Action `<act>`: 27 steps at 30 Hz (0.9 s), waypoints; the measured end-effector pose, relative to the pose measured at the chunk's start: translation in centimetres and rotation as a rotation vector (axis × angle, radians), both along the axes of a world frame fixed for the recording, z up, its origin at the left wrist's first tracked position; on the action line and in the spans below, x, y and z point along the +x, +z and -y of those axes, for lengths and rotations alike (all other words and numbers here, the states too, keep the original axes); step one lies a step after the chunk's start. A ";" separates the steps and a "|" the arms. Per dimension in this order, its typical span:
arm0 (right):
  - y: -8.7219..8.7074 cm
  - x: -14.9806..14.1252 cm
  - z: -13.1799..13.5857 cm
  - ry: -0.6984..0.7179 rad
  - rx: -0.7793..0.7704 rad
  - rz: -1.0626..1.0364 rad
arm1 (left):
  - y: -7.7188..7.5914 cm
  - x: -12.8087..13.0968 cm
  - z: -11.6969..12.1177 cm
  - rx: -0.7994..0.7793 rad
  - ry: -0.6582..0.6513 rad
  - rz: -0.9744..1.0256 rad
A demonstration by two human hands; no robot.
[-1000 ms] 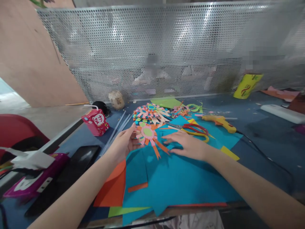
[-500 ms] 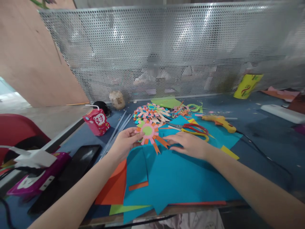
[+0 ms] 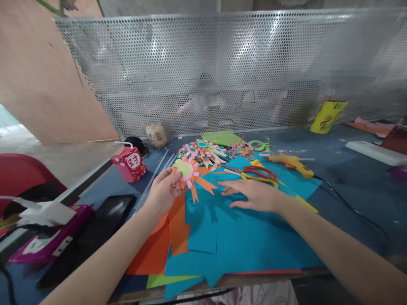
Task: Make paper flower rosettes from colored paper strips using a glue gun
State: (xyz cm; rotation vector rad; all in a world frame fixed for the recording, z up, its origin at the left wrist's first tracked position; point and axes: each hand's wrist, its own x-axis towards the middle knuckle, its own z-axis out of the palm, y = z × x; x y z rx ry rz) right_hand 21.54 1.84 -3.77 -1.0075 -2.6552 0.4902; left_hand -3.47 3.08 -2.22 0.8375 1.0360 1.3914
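Our left hand [image 3: 163, 191] pinches the pink-and-orange paper rosette [image 3: 187, 170] above blue paper sheets [image 3: 251, 239]; our right hand [image 3: 256, 195], fingers loosely spread, looks empty near red-and-yellow-handled metal scissors [image 3: 251, 169]; squeezing too hard could crease the rosette's thin petals

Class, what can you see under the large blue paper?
Edges of orange paper and green paper show from under the large blue paper. Whatever lies wholly beneath it is covered and cannot be seen.

"对" on red drink carton [image 3: 129, 164], yellow container's [image 3: 328, 117] print illegible
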 end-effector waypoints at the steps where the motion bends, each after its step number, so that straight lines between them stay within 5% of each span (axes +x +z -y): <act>1: 0.0 0.0 -0.1 0.000 -0.013 -0.006 | -0.1 0.2 0.1 -0.006 -0.012 -0.027; 8: -0.4 -0.1 -0.3 0.005 -0.010 -0.034 | -0.1 0.8 0.7 0.067 -0.064 -0.120; 14: -0.5 0.0 -0.4 -0.024 -0.042 -0.089 | -0.2 0.6 1.5 0.136 -0.610 -0.301; 16: -0.6 0.0 -0.5 -0.028 -0.071 -0.112 | 0.1 0.5 1.6 0.138 -0.658 -0.394; 24: -0.7 -0.1 -0.6 -0.054 -0.002 -0.115 | 1.2 -0.8 0.4 0.029 -0.104 -0.398; 27: -0.7 -0.2 -0.7 -0.058 -0.011 -0.120 | 0.9 -0.2 0.6 0.106 -0.090 -0.390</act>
